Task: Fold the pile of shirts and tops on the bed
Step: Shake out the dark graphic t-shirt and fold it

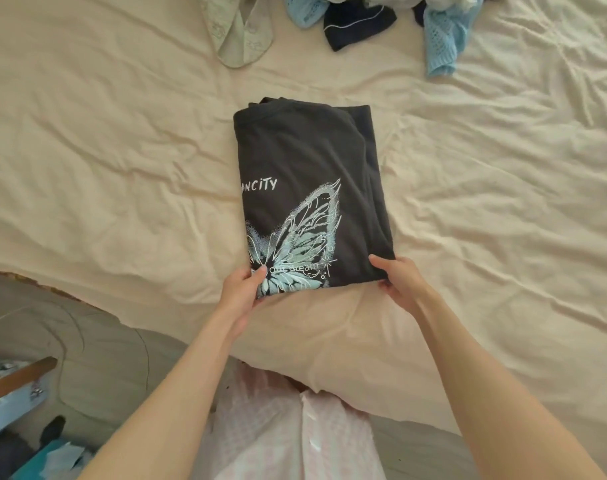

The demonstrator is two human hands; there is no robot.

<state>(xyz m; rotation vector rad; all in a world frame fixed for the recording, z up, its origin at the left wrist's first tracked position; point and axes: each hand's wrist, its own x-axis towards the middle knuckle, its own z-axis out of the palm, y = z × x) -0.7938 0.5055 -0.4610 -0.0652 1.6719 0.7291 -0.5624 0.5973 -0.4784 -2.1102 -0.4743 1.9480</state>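
A dark grey shirt point(305, 168) with a pale blue butterfly print lies folded into a tall rectangle in the middle of the bed. My left hand point(241, 292) pinches its near left corner, thumb on top of the print. The near right corner is pinched by my right hand point(397, 280), thumb on top and fingers underneath. At the far edge of the bed lies the pile of unfolded tops point(392, 15): light blue knits, a navy piece with white piping and a pale green floral garment point(232, 36).
The cream sheet point(115, 161) is wrinkled all around the shirt. The bed's near left edge drops to a grey floor point(87, 341) with a wooden piece and blue items at the lower left.
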